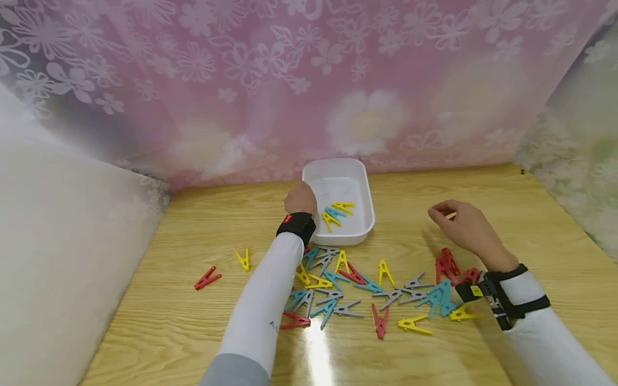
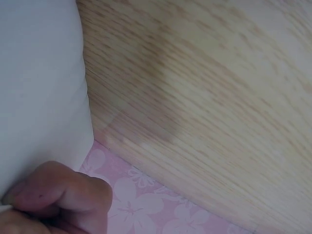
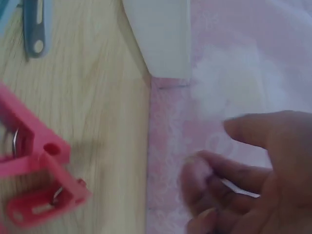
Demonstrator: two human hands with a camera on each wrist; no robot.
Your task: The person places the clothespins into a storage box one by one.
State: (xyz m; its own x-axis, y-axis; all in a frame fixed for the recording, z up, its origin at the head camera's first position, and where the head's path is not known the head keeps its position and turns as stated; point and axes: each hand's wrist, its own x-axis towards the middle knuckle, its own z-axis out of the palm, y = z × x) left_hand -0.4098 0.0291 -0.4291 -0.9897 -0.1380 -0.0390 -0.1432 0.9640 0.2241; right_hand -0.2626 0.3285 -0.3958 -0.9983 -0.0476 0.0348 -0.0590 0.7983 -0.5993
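A white plastic bin [image 1: 370, 214] stands near the back of the table, with two yellow clothespins and one blue clothespin [image 1: 336, 212] lying inside. My left hand [image 1: 301, 199] grips the bin's left rim; in the left wrist view its curled fingers [image 2: 63, 192] sit against the white wall. To the right of the bin, my right hand [image 1: 470, 230] hovers with thumb and fingertips apart and nothing between them. Just below it lie several red clothespins [image 1: 441, 269], seen close in the right wrist view as a red clothespin [image 3: 36, 146].
Several blue, grey, yellow and red clothespins are scattered in front of the bin, among them a grey clothespin [image 1: 347, 309]. A red clothespin [image 1: 207, 279] and a yellow clothespin [image 1: 244, 260] lie apart at the left. Pink flowered cloth [image 1: 270, 107] hangs behind the wooden table [image 1: 159, 332].
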